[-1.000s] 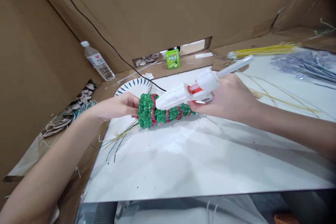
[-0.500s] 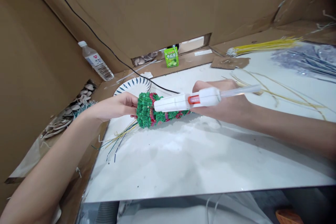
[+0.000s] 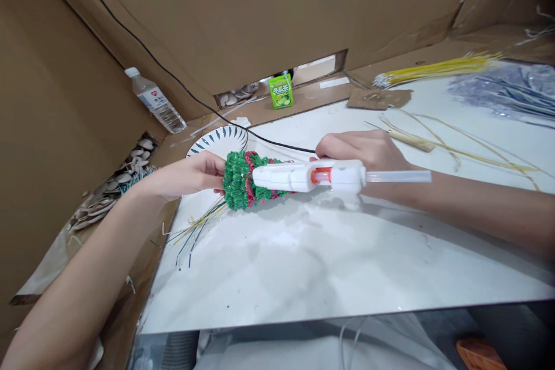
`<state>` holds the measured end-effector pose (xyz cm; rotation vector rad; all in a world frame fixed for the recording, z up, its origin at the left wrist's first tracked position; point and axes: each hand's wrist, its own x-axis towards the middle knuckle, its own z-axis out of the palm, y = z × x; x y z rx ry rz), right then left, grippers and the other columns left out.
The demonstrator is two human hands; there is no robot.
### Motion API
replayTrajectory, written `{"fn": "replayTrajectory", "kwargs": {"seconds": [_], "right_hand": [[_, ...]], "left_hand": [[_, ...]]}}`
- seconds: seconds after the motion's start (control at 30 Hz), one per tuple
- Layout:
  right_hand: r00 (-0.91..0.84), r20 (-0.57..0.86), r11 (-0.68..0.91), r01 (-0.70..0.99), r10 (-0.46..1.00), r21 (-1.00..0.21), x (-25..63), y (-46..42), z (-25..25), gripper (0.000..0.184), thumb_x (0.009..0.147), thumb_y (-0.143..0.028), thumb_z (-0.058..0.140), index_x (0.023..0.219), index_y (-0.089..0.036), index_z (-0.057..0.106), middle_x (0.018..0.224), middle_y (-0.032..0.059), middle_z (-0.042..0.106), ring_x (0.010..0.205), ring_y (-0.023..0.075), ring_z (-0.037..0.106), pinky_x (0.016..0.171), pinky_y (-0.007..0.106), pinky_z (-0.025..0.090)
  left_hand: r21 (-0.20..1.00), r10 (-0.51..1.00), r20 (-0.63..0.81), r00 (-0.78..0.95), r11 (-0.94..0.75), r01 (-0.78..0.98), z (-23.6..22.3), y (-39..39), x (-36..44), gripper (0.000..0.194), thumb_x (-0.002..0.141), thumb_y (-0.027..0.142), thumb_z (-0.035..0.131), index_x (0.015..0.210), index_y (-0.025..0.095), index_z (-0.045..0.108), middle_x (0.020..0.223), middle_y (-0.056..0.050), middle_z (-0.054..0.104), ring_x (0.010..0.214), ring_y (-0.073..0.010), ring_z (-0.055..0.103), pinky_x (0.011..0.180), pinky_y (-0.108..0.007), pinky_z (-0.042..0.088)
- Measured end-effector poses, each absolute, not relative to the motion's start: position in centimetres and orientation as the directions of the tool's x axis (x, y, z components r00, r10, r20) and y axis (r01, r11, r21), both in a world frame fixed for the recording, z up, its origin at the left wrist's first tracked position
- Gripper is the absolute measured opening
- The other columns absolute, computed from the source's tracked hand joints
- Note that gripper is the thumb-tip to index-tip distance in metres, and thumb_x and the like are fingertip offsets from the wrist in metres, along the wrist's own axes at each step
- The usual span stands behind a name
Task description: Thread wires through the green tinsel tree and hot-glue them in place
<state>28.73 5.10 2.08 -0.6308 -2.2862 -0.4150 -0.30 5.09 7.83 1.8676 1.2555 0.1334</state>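
My left hand [image 3: 191, 175] pinches the near end of a fuzzy green ornament with red bands [image 3: 236, 185], made of what looks like glittery tinsel. The ornament lies on its side just over the white board. My right hand [image 3: 364, 149] is wrapped round the handle of a white hot glue gun [image 3: 286, 178]; the handle itself is hidden behind the gun's body. A clear glue stick [image 3: 399, 176] juts from the gun's back end. The gun's nose points left, over the ornament, and whether the tip touches it cannot be seen.
Thin coloured wires [image 3: 195, 231] lie by my left hand. A striped paper plate [image 3: 219, 139], a water bottle [image 3: 155, 100] and a green packet [image 3: 281, 91] stand behind. Yellow stems [image 3: 437, 69] lie at the back right. A black cable [image 3: 182, 84] runs down to my right hand.
The glue gun has turned slightly, its back end a little lower, and it now covers more of the ornament's right part. My left hand keeps its hold with hardly any movement.
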Motion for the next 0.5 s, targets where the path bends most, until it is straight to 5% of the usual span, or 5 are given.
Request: {"fn": "replayTrajectory", "kwargs": {"seconds": [0.5], "right_hand": [[-0.644, 0.697, 0.784, 0.59, 0.316, 0.19, 28.67, 4.92, 2.24, 0.028, 0.089, -0.032, 0.035, 0.075, -0.016, 0.053, 0.064, -0.0001, 0.056, 0.056, 0.0086, 0.049, 0.05, 0.023, 0.028]], "left_hand": [[0.692, 0.799, -0.37, 0.474, -0.104, 0.715, 7.93, 5.04, -0.3, 0.012, 0.068, 0.026, 0.064, 0.067, 0.017, 0.071, 0.06, 0.0, 0.064, 0.064, -0.014, 0.058, 0.068, -0.026, 0.052]]}}
